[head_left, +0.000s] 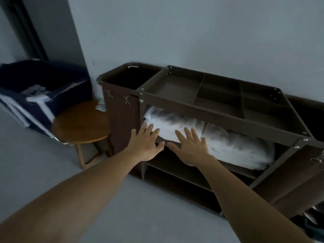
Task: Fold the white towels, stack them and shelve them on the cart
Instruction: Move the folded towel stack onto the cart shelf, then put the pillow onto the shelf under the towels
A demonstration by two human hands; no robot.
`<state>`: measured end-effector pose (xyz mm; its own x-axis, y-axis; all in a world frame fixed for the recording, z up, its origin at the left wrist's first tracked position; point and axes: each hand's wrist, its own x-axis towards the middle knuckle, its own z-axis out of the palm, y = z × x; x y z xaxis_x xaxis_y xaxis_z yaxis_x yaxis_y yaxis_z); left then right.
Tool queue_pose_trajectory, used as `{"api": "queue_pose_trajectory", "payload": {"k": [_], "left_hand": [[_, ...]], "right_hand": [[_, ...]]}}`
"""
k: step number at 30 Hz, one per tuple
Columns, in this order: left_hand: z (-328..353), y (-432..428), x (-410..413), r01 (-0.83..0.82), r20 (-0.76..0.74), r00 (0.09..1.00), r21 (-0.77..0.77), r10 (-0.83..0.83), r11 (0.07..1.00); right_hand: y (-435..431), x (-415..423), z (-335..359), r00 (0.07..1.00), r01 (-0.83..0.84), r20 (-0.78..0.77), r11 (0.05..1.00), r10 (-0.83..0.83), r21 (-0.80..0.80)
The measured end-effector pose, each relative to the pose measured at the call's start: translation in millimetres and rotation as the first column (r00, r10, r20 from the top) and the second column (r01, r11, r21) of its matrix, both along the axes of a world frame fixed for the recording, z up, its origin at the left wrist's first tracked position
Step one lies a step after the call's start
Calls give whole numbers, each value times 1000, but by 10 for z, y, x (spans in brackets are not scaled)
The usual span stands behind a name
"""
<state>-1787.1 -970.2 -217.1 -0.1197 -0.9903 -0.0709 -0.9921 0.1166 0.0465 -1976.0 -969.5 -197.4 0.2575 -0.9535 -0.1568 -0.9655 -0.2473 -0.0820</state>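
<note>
A dark brown cart (219,111) stands against the wall. Its upper shelf holds folded white towels (233,146) lying side by side along its length. My left hand (145,142) is spread flat with straight fingers, its fingertips against the front left edge of the towels. Beside it my right hand (191,148) is also flat and spread, its fingers lying on the front of the same towel stack. Neither hand grips anything. The lower shelves of the cart look dark and bare.
A round wooden side table (80,125) stands left of the cart, with small packets at its back edge. Behind it is a dark blue laundry bin (40,88) with white cloth inside. The cart's top tray has several divided compartments (220,95). Grey floor in front.
</note>
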Motion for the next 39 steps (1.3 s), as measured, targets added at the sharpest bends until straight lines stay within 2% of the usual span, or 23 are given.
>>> {"api": "queue_pose_trajectory", "payload": {"k": [8,16,23,28,39], "left_hand": [[5,656,1258,-285,-31,958,-53,284,957],[-202,1214,3197,-591,-206,790,-9,577,806],[-276,1538,4755,-670,-166,728,38,665,742],[-240,1408,5621,-690,-112,715,53,691,722],[-426,60,7036,-672,-61,734,81,677,736]], "right_hand": [[188,1171,136,961,-274,-51,962,273,0],[201,3202,-68,851,-517,-78,855,519,46],[267,5010,-235,790,-609,-26,789,613,77],[169,5865,-400,757,-650,-11,755,653,82],[-1144,7428,-737,738,-670,18,730,674,133]]}}
